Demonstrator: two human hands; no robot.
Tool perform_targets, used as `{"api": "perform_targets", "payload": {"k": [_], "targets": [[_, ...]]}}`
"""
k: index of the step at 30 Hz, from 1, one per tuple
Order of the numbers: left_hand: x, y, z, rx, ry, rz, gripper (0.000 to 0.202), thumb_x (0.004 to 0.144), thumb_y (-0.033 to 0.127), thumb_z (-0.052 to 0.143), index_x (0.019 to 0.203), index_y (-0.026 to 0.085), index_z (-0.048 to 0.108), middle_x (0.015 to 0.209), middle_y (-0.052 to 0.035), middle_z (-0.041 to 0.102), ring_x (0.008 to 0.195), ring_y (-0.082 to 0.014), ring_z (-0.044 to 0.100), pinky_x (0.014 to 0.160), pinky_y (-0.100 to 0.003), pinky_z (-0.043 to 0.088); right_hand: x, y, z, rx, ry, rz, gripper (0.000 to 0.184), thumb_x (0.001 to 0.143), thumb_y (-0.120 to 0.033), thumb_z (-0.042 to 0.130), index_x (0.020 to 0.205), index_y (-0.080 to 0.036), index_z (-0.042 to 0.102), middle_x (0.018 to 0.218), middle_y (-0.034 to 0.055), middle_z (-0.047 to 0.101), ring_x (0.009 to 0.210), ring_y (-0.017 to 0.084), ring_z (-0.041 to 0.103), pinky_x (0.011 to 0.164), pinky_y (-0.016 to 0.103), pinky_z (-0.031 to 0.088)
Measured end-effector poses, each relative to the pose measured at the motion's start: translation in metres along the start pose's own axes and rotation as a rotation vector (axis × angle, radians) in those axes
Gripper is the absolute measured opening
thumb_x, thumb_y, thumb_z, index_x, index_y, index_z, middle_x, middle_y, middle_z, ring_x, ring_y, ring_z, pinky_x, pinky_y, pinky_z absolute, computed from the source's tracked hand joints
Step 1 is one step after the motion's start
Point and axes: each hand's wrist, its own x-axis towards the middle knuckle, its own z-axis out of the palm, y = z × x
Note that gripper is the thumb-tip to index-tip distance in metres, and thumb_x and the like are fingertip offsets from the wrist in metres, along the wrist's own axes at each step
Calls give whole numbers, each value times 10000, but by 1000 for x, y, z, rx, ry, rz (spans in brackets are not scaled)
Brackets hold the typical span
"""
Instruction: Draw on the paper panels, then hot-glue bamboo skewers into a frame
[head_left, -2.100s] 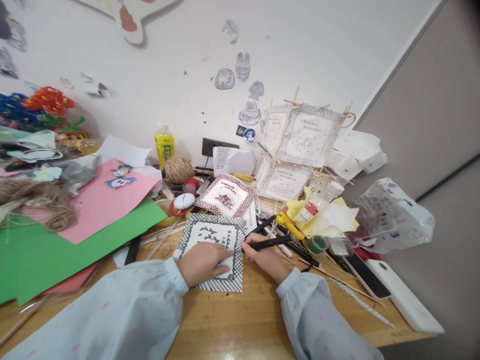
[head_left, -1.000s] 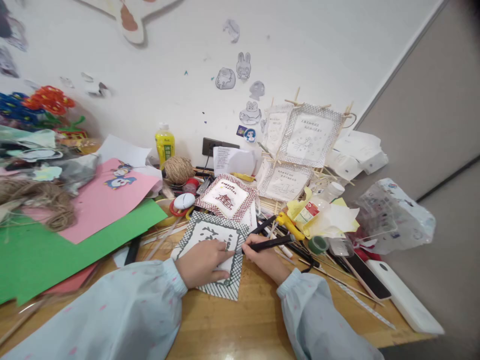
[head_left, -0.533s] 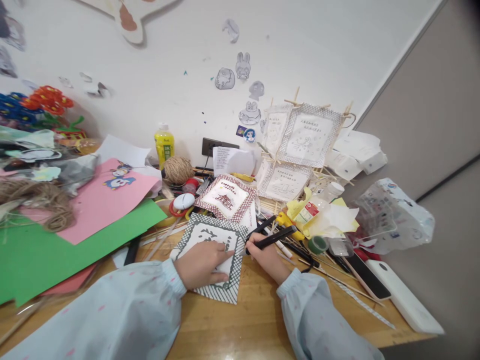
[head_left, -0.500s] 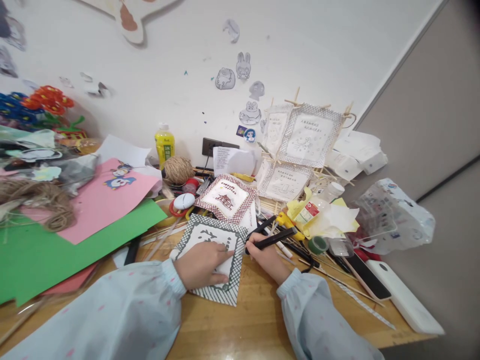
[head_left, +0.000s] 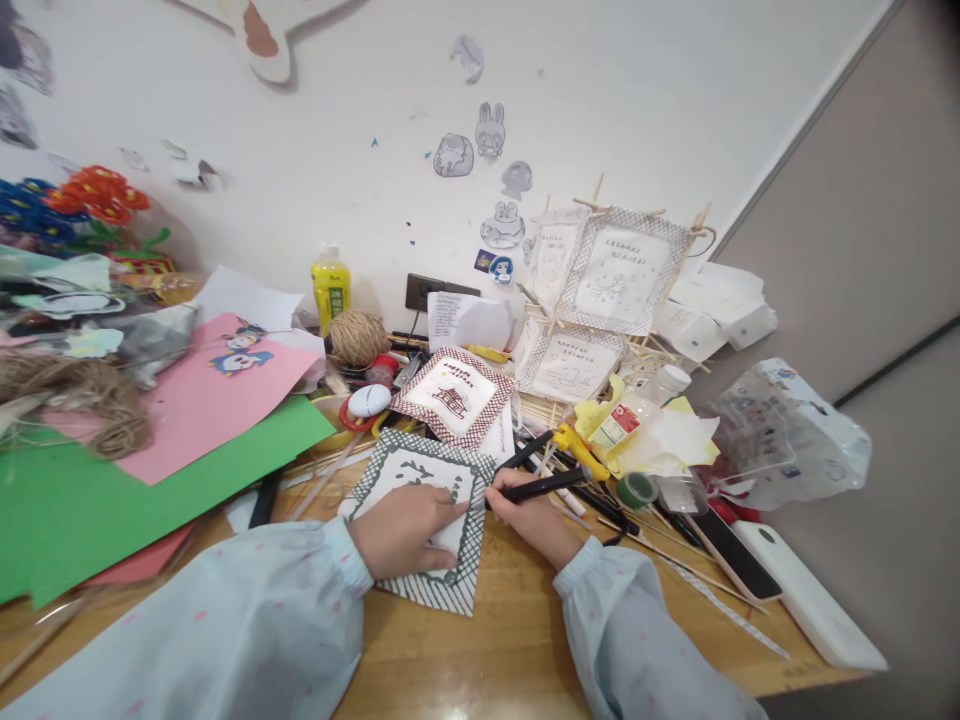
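A white sheet with a dark green patterned border lies on the wooden table, with a leafy sprig drawn inside it. My left hand rests flat across the sheet, fingers stretched to the right, covering part of the drawing. At the sheet's right edge, my right hand is closed round a black marker pen. The pen's tip end is by the border, largely hidden by the fingers. Just beyond lies a similar sheet with a dark red border and a drawn building.
Green card and pink card spread over the left side. Behind stand a twine ball, a yellow bottle and a stick frame with drawn panels. On the right are a yellow glue gun, sticks and a phone.
My right hand has shifted slightly left with the marker pen, which now lies at a flatter angle. My left hand and the sheet stay in place.
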Motion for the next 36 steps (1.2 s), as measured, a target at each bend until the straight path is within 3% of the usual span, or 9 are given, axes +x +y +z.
{"api": "perform_targets", "payload": {"k": [5,10,13,16,19,26,30,33,36], "targets": [[0,0,1,-26,17,3,525,739,400,641,1203,161,578,913,-90,635,870,-274,608,718,-329,456,2,8,1,95,-8,74,192,699,-170,490,524,-200,416,521,-59,418,528,95,395,510,218,320],[1,-3,1,-116,50,-35,466,780,335,600,1219,183,559,932,-75,635,850,-238,611,727,-315,470,3,15,-2,179,70,108,224,795,-322,488,606,-202,496,483,-61,440,459,95,399,458,223,302],[3,-11,1,-154,242,-109,390,842,245,508,1225,185,545,1041,-82,617,927,-206,586,817,-309,460,3,9,-6,255,174,42,282,828,-446,474,682,-208,515,502,-58,471,457,101,425,467,230,337],[5,-23,2,-4,480,-188,413,835,219,508,1244,171,528,1239,-119,546,1161,-269,459,986,-417,355,3,0,-10,330,261,-23,337,856,-521,416,747,-215,508,512,-55,478,443,103,427,450,234,348],[5,-33,6,91,496,-199,475,827,232,520,1297,181,476,1331,-120,495,1263,-302,357,1022,-483,288,3,-4,-13,338,328,-26,336,865,-531,409,837,-214,516,528,-54,485,447,107,433,447,233,354],[12,-34,7,139,490,-264,470,803,287,563,1262,200,515,1203,-140,527,1133,-305,435,958,-469,337,7,-8,-15,194,466,-55,271,841,-455,484,934,-217,570,759,10,587,706,164,545,649,292,449],[18,-28,2,122,523,-268,307,780,306,589,1068,202,609,1192,-121,499,1103,-297,432,931,-455,353,9,-11,-16,193,560,-106,271,815,-435,526,955,-209,577,980,49,613,928,206,555,836,347,439],[19,-26,-3,78,597,-263,130,821,271,516,867,180,597,1063,-96,560,1032,-262,470,905,-433,366,9,-13,-16,259,562,-63,322,827,-475,496,993,-205,558,879,42,631,800,192,583,737,330,469],[16,-28,-10,-26,688,-298,160,856,289,447,772,184,535,874,-64,592,896,-232,525,836,-388,399,9,-15,-17,346,505,6,406,846,-548,425,1034,-201,518,649,1,613,538,162,538,550,301,453]]}}
